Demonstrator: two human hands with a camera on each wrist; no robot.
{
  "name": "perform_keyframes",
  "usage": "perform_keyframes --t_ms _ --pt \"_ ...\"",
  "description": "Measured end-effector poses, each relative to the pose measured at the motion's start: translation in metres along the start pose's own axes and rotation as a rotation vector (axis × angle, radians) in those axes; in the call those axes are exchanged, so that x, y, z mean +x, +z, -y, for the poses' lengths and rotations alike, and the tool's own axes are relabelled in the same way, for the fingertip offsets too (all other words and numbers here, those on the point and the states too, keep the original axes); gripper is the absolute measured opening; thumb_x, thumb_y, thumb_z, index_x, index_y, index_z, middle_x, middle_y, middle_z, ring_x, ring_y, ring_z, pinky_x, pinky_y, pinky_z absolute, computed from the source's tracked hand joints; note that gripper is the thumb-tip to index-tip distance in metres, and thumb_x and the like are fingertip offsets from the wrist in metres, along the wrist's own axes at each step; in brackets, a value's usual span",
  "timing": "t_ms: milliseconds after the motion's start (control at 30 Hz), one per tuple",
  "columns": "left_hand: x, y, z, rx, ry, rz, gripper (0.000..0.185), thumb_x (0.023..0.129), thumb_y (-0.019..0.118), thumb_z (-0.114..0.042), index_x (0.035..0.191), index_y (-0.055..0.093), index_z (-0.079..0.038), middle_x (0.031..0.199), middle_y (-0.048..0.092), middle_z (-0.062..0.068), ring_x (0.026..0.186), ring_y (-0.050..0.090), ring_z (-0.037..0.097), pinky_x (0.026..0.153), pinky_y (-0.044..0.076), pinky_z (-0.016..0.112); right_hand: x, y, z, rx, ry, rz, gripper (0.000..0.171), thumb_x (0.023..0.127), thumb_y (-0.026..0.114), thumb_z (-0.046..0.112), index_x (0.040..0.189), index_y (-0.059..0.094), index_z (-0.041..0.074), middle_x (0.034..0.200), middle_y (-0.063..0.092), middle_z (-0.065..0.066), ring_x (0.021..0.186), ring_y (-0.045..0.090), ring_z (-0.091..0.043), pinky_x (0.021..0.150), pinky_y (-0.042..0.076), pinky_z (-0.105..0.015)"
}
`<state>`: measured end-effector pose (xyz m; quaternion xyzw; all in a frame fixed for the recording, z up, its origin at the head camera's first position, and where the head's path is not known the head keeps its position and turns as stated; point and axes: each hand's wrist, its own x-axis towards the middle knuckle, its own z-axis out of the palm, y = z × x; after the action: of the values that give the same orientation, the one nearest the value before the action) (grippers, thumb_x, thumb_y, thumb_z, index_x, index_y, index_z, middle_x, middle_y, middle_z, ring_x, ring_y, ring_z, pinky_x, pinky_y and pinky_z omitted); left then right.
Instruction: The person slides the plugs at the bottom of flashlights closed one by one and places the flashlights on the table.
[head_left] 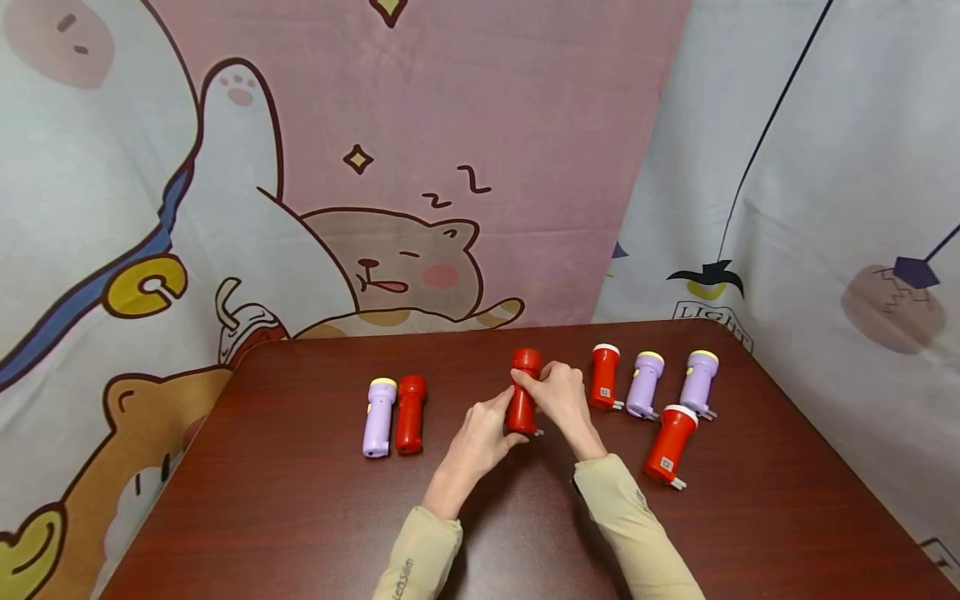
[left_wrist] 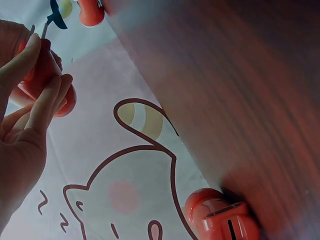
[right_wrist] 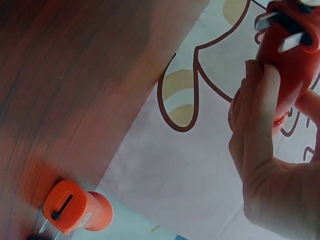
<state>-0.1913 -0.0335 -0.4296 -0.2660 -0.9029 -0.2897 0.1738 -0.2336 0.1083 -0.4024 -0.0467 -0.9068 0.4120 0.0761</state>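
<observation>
One red torch (head_left: 522, 410), held from two sides

Behind everything hangs a printed cloth (head_left: 585, 108), and the back edge of the brown table (head_left: 262, 517) comes close to it. Over the middle of the table, the left hand (head_left: 480, 437) pinches the torch near its lower end; the right hand (head_left: 560, 400) pinches it higher, by the wide head. Two grips probably keep it steady.

To the left, a lilac torch (head_left: 378, 421) and a dark torch (head_left: 410, 418) lie side by side. Wood shows broadly between this pair and the hands, so moving there seems easy. To the right, the far torch (head_left: 604, 377) lies just beside the right hand, so room is narrower; next come the inner lilac (head_left: 645, 385), the outer lilac (head_left: 699, 383) and the near torch (head_left: 671, 446).

Smallest are the metal prongs (right_wrist: 291, 43) of the held torch. The right group also has prongs out; on the left pair I see none, which perhaps explains the separation.
</observation>
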Motion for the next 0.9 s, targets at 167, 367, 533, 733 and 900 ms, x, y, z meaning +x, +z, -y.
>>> perform_keyframes --t_ms 167,367,533,733,900 --pt "0.0005 0.0003 0.0001 0.002 0.0 -0.012 0.07 0.067 0.085 -0.016 0.127 0.054 0.002 0.116 0.067 0.013 0.092 0.07 0.024 0.082 0.056 0.033 -0.0008 0.0024 0.0005 0.008 0.022 -0.016 0.046 0.08 0.071 0.045 0.078 0.065 0.0 0.061 0.066 -0.012 0.047 0.064 -0.023 0.045 0.046 -0.024" --pt "0.0005 0.0001 -0.0015 0.011 -0.008 -0.023 0.07 0.068 0.085 -0.017 0.127 0.054 0.003 0.118 0.067 0.015 0.093 0.07 0.026 0.082 0.056 0.033 -0.0025 0.0026 0.0024 -0.003 0.03 -0.017 0.047 0.08 0.07 0.047 0.075 0.067 0.0 0.059 0.065 -0.01 0.047 0.062 -0.023 0.044 0.044 -0.024" --pt "0.0002 0.0009 -0.0018 0.01 -0.018 -0.028 0.07 0.068 0.085 -0.015 0.128 0.053 0.002 0.119 0.066 0.015 0.092 0.071 0.026 0.082 0.056 0.034 -0.0044 0.0023 0.0035 -0.049 0.019 -0.01 0.045 0.081 0.069 0.046 0.07 0.067 0.002 0.051 0.053 -0.003 0.047 0.049 -0.015 0.044 0.036 -0.024" --pt "0.0002 0.002 -0.0008 0.002 -0.035 -0.02 0.071 0.07 0.084 -0.015 0.131 0.051 0.001 0.122 0.065 0.014 0.092 0.071 0.026 0.082 0.056 0.034 -0.0072 0.0032 0.0047 -0.067 0.009 -0.008 0.043 0.081 0.068 0.044 0.068 0.067 0.003 0.051 0.042 0.001 0.053 0.043 -0.018 0.047 0.03 -0.025" --pt "0.0006 0.0018 0.0002 -0.002 -0.039 -0.016 0.072 0.069 0.084 -0.016 0.131 0.051 0.002 0.12 0.066 0.015 0.09 0.071 0.026 0.08 0.057 0.034 -0.0073 0.0033 0.0054 -0.061 0.007 -0.017 0.043 0.081 0.069 0.045 0.07 0.068 0.004 0.052 0.045 -0.001 0.053 0.045 -0.019 0.048 0.032 -0.025"
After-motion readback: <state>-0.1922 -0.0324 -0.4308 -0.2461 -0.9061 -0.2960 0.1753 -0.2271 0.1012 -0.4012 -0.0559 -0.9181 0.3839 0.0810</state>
